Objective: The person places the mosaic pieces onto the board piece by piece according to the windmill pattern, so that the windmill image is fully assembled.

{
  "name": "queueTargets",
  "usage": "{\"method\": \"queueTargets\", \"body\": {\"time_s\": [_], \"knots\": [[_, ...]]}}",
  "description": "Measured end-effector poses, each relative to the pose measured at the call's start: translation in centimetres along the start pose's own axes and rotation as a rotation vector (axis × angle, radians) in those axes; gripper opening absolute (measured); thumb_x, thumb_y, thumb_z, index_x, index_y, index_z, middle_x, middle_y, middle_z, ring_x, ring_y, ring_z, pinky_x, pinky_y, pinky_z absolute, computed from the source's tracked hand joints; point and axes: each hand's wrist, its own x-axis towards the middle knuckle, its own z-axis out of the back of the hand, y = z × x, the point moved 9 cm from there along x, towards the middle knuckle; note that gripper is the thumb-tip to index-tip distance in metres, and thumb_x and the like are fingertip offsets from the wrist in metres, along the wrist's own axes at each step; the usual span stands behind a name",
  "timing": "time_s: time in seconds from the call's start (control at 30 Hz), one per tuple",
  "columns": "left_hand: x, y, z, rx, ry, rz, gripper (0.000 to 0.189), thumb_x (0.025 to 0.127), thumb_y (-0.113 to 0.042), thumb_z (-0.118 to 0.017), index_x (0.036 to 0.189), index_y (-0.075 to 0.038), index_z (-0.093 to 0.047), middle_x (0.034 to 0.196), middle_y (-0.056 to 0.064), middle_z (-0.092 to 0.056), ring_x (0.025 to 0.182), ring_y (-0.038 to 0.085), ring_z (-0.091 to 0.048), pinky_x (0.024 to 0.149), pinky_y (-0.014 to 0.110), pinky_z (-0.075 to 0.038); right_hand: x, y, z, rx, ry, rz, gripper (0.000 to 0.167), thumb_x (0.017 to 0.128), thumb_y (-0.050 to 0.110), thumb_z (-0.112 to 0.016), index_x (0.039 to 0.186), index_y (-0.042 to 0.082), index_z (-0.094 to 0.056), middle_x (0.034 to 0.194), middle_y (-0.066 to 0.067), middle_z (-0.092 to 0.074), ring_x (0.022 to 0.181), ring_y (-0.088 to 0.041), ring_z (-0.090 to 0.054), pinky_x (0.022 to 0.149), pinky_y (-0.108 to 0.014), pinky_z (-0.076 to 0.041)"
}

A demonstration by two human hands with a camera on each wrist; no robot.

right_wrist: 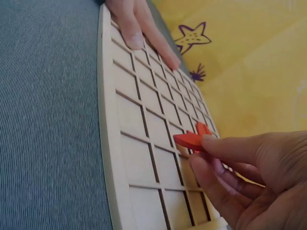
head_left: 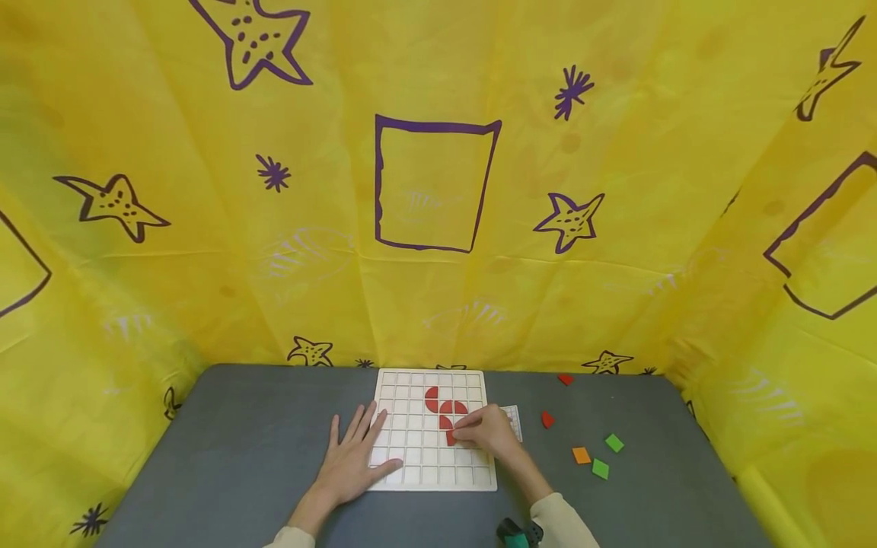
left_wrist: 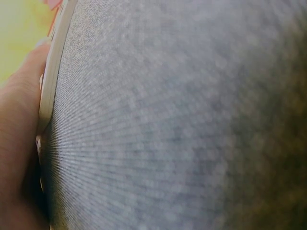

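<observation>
Grey table [head_left: 247, 434], pale grid board [head_left: 468, 478], card [head_left: 514, 424], loose coloured pieces [head_left: 581, 455]

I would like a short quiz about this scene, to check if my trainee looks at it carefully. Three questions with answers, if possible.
1. Count: how many green pieces lie on the table?
2. Choose: in the head view, relative to the board, the orange piece lies: A) to the left; B) to the right; C) on top.
3. Fill in: the right hand pinches a piece coloured ____.

Key: 1. Two. 2. B. 3. Red.
</observation>
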Motion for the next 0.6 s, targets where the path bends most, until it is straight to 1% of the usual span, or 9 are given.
{"method": "queueTargets", "body": {"time_s": [0.07,0.17,0.2,0.3,0.37,0.53,0.6], "knots": [[0.0,0.0,0.0,0.003,0.005,0.002,0.095,0.083,-0.075,-0.052,0.154,-0.016,-0.034,0.163,0.007,-0.02,0.149,0.032,-0.017,0.113,0.064,0.003,0.1,0.0,-0.3,0.024,0.007,-0.014,0.009,0.078,0.007,-0.082,0.081,0.0,-0.078,0.074,-0.006,-0.072,0.062,-0.015,-0.068,0.057,-0.026,-0.057],[0.1,-0.1,0.1,0.008,-0.003,-0.001,0.094,0.083,-0.075,-0.052,0.153,-0.015,-0.035,0.162,0.008,-0.021,0.148,0.033,-0.018,0.113,0.065,0.003,0.1,0.1,-0.6,0.007,0.004,-0.032,0.008,0.077,0.007,-0.082,0.08,0.0,-0.078,0.071,-0.005,-0.071,0.059,-0.015,-0.069,0.056,-0.026,-0.056],[0.1,-0.1,0.2,0.003,-0.008,-0.005,0.094,0.083,-0.075,-0.052,0.153,-0.014,-0.035,0.162,0.008,-0.021,0.148,0.034,-0.018,0.113,0.065,0.002,0.1,0.2,-0.6,-0.016,-0.002,-0.034,0.008,0.077,0.007,-0.083,0.078,0.001,-0.078,0.07,-0.004,-0.071,0.058,-0.015,-0.068,0.054,-0.025,-0.055],[0.0,-0.3,0.3,0.0,-0.022,-0.012,0.093,0.083,-0.074,-0.054,0.152,-0.014,-0.037,0.162,0.009,-0.023,0.147,0.034,-0.02,0.113,0.065,0.001,0.1,0.8,-0.6,-0.129,-0.026,-0.015,0.007,0.075,0.01,-0.084,0.075,0.005,-0.078,0.067,0.001,-0.069,0.057,-0.01,-0.063,0.051,-0.024,-0.05],[0.0,-0.4,0.4,-0.005,-0.028,-0.015,0.093,0.083,-0.073,-0.055,0.152,-0.013,-0.038,0.161,0.009,-0.024,0.147,0.035,-0.021,0.112,0.065,0.001,0.1,1.4,-0.7,-0.183,-0.043,0.012,0.006,0.075,0.01,-0.084,0.074,0.006,-0.079,0.066,0.002,-0.069,0.059,-0.009,-0.061,0.051,-0.024,-0.048],[0.0,-0.3,0.3,0.0,-0.016,-0.008,0.093,0.083,-0.073,-0.055,0.152,-0.013,-0.037,0.161,0.009,-0.023,0.147,0.035,-0.021,0.112,0.065,0.001,0.1,2.5,-0.9,-0.238,-0.06,0.067,0.005,0.074,0.005,-0.083,0.072,0.006,-0.078,0.066,0.002,-0.07,0.063,-0.009,-0.056,0.053,-0.023,-0.047],[0.1,-0.3,0.3,-0.001,-0.011,-0.007,0.093,0.083,-0.073,-0.055,0.153,-0.013,-0.036,0.161,0.009,-0.023,0.147,0.035,-0.02,0.112,0.065,0.001,0.1,2.7,-0.9,-0.248,-0.063,0.072,0.006,0.074,0.004,-0.082,0.071,0.005,-0.078,0.065,0.002,-0.069,0.062,-0.009,-0.055,0.052,-0.023,-0.047]]}}
